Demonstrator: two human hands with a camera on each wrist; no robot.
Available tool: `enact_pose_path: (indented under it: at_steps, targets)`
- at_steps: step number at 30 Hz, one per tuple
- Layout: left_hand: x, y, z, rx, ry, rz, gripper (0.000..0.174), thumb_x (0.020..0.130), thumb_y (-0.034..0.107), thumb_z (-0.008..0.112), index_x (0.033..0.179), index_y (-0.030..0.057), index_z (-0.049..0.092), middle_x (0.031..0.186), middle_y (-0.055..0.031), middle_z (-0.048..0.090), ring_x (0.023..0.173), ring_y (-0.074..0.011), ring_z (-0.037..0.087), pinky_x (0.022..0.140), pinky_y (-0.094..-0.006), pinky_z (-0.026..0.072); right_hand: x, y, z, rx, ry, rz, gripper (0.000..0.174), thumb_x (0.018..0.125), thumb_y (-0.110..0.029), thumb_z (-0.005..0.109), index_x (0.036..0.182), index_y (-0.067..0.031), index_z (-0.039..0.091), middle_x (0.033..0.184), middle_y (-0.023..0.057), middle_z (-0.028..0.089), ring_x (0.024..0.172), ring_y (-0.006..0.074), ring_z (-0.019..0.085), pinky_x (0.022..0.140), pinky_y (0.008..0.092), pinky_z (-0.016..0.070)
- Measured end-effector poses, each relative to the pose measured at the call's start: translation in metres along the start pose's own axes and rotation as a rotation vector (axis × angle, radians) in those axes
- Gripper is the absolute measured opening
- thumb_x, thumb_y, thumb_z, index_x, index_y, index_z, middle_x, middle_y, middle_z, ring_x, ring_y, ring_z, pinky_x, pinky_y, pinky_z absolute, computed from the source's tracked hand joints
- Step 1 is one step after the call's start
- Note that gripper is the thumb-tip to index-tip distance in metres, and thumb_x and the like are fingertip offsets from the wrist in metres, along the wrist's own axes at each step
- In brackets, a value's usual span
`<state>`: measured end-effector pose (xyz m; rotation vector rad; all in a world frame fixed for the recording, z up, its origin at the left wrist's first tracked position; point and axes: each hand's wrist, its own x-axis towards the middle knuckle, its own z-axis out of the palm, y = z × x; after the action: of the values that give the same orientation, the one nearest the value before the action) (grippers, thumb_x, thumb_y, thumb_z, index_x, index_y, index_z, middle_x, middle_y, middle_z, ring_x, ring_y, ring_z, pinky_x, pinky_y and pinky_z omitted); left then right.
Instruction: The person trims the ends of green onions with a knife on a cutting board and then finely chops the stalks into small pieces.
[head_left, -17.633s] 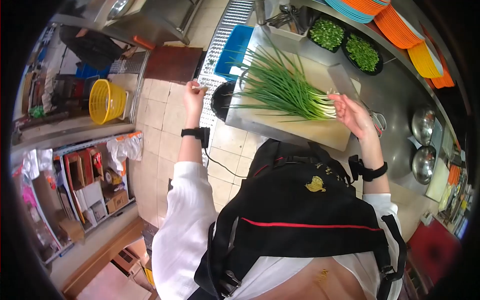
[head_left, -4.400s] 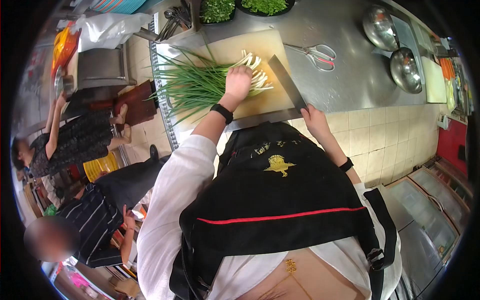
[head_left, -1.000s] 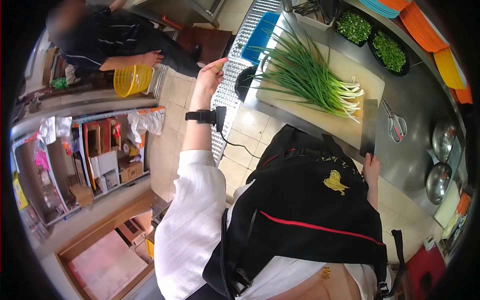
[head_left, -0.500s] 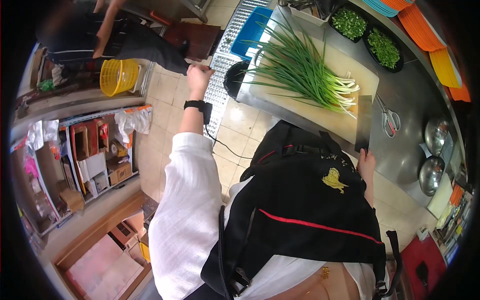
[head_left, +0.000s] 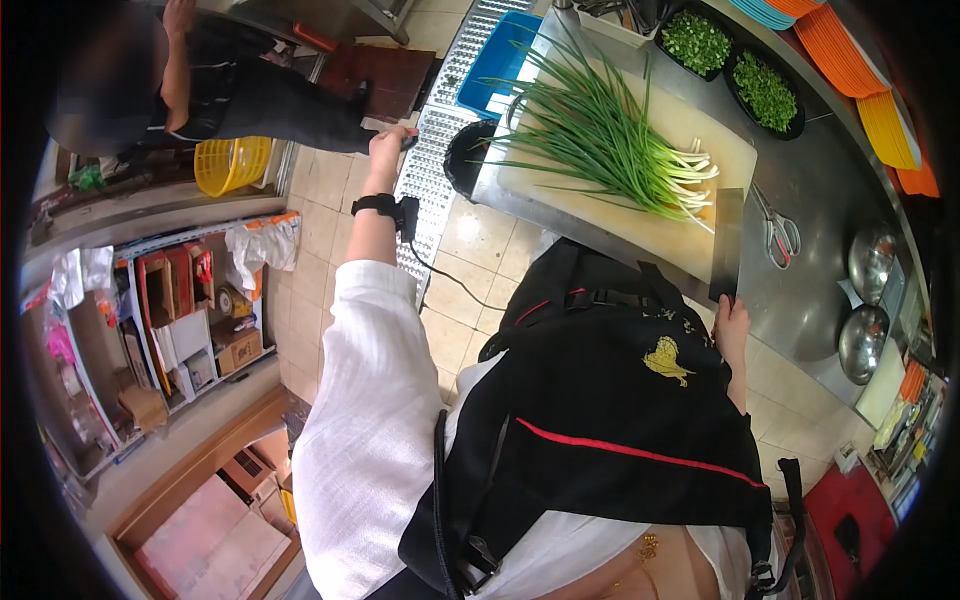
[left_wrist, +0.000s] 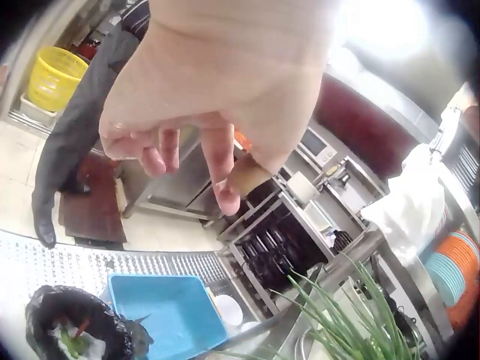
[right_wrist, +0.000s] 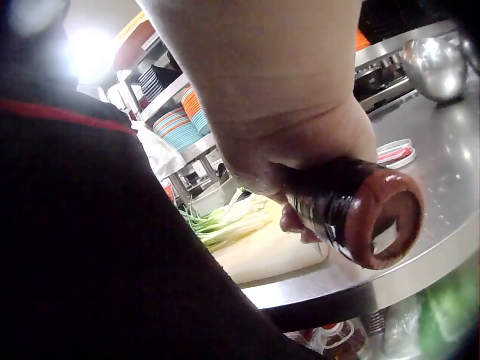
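A bunch of scallions [head_left: 620, 150] lies on the pale cutting board [head_left: 732, 150], white ends to the right and green tops over the left edge. My right hand [head_left: 733, 325] grips the dark, round handle [right_wrist: 360, 210] of a cleaver [head_left: 728, 240], whose broad blade rests over the board's right edge beside the white ends. My left hand [head_left: 386, 150] is out to the left, away from the board. In the left wrist view its fingers [left_wrist: 217, 161] hang loosely. A tan wrap [left_wrist: 249, 174] covers the thumb, close to the index finger, and no held thing shows.
Left of the board are a black-lined bin [head_left: 466, 160] and a blue tub [head_left: 495, 65]. Scissors [head_left: 780, 235] and metal bowls [head_left: 864, 343] sit to the right. Trays of chopped greens [head_left: 766, 92] stand behind. Another person [head_left: 200, 90] stands at the left near a yellow basket [head_left: 228, 166].
Over the last second my left hand has drawn back and left, its fingers turned down. The cleaver still lies against the board's edge in my right hand. The other person's arm has risen.
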<state>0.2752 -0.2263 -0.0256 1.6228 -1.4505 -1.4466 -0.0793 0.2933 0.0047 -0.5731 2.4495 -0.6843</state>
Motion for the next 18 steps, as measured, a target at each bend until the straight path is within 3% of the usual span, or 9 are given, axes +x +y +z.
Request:
enact_pose_path:
  at_steps: [1,3,6,7,9,10,18]
  targets:
    - [-0.001,0.002,0.001,-0.001,0.0,0.0,0.017,0.065,0.008,0.065,0.077,-0.0024,0.069,0.081,-0.0054,0.066,0.075,-0.0123,0.056,0.072,-0.0242,0.0427,-0.001,-0.002,0.0,0.0,0.0,-0.001,0.027,0.092,-0.023,0.045,0.09,0.0037,0.051,0.046,0.0096,0.049,0.035,0.0194,0.052,0.036,0.0323,0.0413]
    - [-0.002,0.003,0.001,0.113,0.02,-0.139,0.031,0.07,0.032,0.066,0.086,0.0064,0.07,0.085,0.0001,0.064,0.088,-0.015,0.052,0.067,-0.0273,0.0357,-0.002,-0.008,-0.002,0.018,-0.002,0.01,0.027,0.092,-0.022,0.045,0.089,0.0036,0.051,0.046,0.0096,0.048,0.035,0.0193,0.052,0.035,0.0324,0.041]
    - [-0.004,-0.002,0.001,0.176,-0.006,-0.069,0.038,0.068,0.037,0.069,0.092,0.006,0.069,0.086,0.0008,0.064,0.087,-0.0142,0.05,0.069,-0.0265,0.0349,0.0,-0.003,-0.001,0.005,-0.005,0.01,0.026,0.092,-0.022,0.045,0.088,0.0036,0.051,0.046,0.0098,0.048,0.035,0.0194,0.052,0.035,0.0323,0.0408]
    - [-0.016,0.006,0.004,0.038,-0.048,-0.083,0.031,0.068,0.03,0.073,0.089,0.0069,0.067,0.083,0.0009,0.062,0.083,-0.012,0.049,0.07,-0.026,0.0351,0.0,0.0,-0.001,0.007,-0.004,0.007,0.026,0.092,-0.022,0.045,0.088,0.0036,0.051,0.046,0.0098,0.048,0.035,0.0194,0.052,0.035,0.0323,0.0408]
    - [-0.007,-0.005,0.003,0.037,-0.053,0.002,0.02,0.067,0.016,0.075,0.083,0.0084,0.065,0.081,0.0009,0.061,0.081,-0.0111,0.05,0.071,-0.0251,0.0354,0.001,0.002,0.0,0.018,-0.01,0.021,0.026,0.091,-0.021,0.045,0.088,0.0037,0.051,0.046,0.0102,0.049,0.035,0.0196,0.052,0.035,0.0323,0.0413]
    - [-0.009,-0.003,0.006,0.074,0.024,-0.028,0.012,0.067,0.0,0.071,0.075,0.0039,0.063,0.08,-0.0052,0.062,0.075,-0.0127,0.056,0.067,-0.0248,0.0438,0.001,0.002,0.0,0.021,-0.007,0.014,0.026,0.091,-0.021,0.045,0.088,0.0037,0.051,0.046,0.0102,0.049,0.035,0.0196,0.052,0.035,0.0323,0.0413]
    - [-0.012,0.001,0.002,-0.006,-0.031,-0.002,0.014,0.069,0.002,0.063,0.082,0.0002,0.067,0.08,-0.0075,0.065,0.073,-0.0142,0.057,0.071,-0.0252,0.0437,0.001,-0.001,-0.002,0.002,-0.007,0.018,0.028,0.091,-0.022,0.046,0.085,0.0054,0.05,0.046,0.0117,0.05,0.036,0.0208,0.053,0.036,0.0329,0.0423]
